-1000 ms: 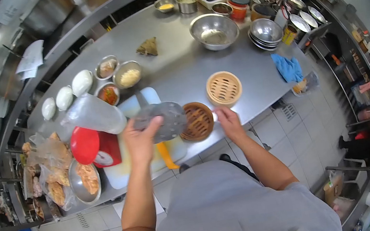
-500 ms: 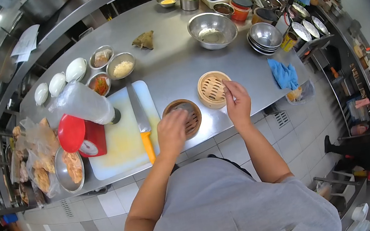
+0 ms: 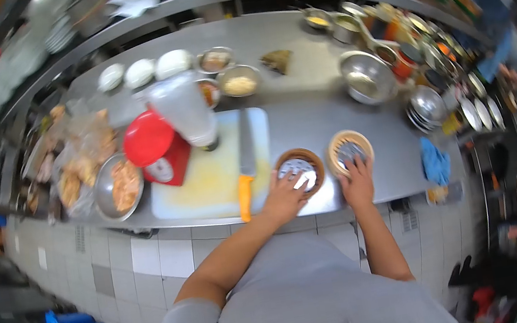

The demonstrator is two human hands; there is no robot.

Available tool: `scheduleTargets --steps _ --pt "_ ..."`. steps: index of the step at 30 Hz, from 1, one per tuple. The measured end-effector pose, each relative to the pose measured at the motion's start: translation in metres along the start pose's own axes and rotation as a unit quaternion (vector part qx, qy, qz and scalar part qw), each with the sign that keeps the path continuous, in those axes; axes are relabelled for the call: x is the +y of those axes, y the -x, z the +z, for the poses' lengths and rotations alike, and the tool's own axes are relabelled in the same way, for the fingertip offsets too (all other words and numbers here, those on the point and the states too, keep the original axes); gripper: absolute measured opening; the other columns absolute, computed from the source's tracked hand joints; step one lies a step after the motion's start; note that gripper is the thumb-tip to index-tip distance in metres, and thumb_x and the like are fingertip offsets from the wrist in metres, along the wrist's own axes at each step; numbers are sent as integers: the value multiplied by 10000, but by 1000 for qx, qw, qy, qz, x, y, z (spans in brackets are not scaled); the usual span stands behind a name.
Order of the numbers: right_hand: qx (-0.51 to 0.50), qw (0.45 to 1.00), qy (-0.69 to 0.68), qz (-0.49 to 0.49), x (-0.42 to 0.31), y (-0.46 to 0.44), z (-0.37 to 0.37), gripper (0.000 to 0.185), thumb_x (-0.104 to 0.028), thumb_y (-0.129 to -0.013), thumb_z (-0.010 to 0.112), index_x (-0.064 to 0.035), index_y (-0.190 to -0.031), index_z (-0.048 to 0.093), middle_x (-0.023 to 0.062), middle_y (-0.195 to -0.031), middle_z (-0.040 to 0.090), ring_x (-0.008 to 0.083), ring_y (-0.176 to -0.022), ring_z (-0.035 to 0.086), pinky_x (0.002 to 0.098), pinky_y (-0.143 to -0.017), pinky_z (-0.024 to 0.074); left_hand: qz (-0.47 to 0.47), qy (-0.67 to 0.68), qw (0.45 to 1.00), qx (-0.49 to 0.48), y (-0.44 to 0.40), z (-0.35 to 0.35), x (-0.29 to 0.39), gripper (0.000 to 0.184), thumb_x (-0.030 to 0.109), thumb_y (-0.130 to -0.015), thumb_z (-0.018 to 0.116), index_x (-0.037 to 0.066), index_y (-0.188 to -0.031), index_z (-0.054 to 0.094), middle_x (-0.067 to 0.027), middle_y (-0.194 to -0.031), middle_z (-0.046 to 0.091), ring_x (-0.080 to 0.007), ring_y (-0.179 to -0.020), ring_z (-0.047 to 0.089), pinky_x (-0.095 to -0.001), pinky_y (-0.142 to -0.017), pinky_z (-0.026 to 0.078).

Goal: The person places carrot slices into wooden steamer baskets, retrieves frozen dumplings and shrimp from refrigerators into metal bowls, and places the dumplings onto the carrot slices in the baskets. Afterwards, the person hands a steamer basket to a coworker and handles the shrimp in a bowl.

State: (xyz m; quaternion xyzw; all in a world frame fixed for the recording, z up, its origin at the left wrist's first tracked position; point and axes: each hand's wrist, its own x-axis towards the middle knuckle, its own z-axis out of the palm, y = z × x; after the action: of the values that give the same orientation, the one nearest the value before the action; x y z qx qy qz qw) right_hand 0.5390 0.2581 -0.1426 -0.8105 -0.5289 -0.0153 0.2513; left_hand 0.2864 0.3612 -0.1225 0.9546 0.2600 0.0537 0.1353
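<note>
Bagged pieces of food (image 3: 80, 168): set at the left of the frame, on the counter (image 3: 315, 112). Metal bowl (image 3: 119, 215): placed just beside, raw meat contained. Red scale (image 3: 169, 152): stationed left of centre. White cutting board (image 3: 208, 183): laid flat; a knife with a yellow handle (image 3: 246, 194) is rested along its right side. Left hand (image 3: 285, 199): unclenched, fingers spread over a dark steamer basket (image 3: 318, 164) at frame centre, in which a glossy sheet (image 3: 301, 169) is seen. Light steamer basket (image 3: 365, 138): positioned right of centre, a sheet likewise held within; its near rim is covered by the right hand (image 3: 359, 182), fingers extended, unclenched. Blue cloth (image 3: 435, 162): crumpled, found at the right.
</note>
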Motion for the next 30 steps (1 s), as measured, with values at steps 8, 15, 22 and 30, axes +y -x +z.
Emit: scheduleTargets --steps 8,15,22,30 --pt "-19 1000 3 -18 -38 26 -5 486 -195 -884 794 -57 -1333 671 210 -1510 552 520 -1524 296 548 -1221 347 13 266 959 92 72 -151 -54 498 236 -908 792 65 -1349 636 -160 -1352 610 -340 -1262 593 -449 -1058 486" --pt "1 999 40 19 -56 28 8 483 -138 -887 783 -78 -1346 644 192 -1507 542 514 -1543 261 552 -1228 335 -193 180 834 485 116 -313 -271 112 115 -936 728 26 -1003 735 -122 -965 723 -252 -866 698 -341 -802 558" --pt "-32 995 54 75 -69 23 5 597 -98 -846 815 -98 -1403 601 174 -1546 499 499 -1554 233 548 -1255 288 -180 88 973 110 26 -275 -486 396 259 -896 724 8 -1203 723 -220 -1213 729 -408 -1078 706 -459 -953 559" --pt "-52 993 28 106 -76 14 4 617 -147 -836 836 -108 -1400 589 168 -1575 459 491 -1564 205 551 -1266 266 -223 -3 975 -16 -31 -251 -511 559 214 -824 756 74 -1350 626 -204 -1199 737 -375 -1125 704 -465 -985 566"
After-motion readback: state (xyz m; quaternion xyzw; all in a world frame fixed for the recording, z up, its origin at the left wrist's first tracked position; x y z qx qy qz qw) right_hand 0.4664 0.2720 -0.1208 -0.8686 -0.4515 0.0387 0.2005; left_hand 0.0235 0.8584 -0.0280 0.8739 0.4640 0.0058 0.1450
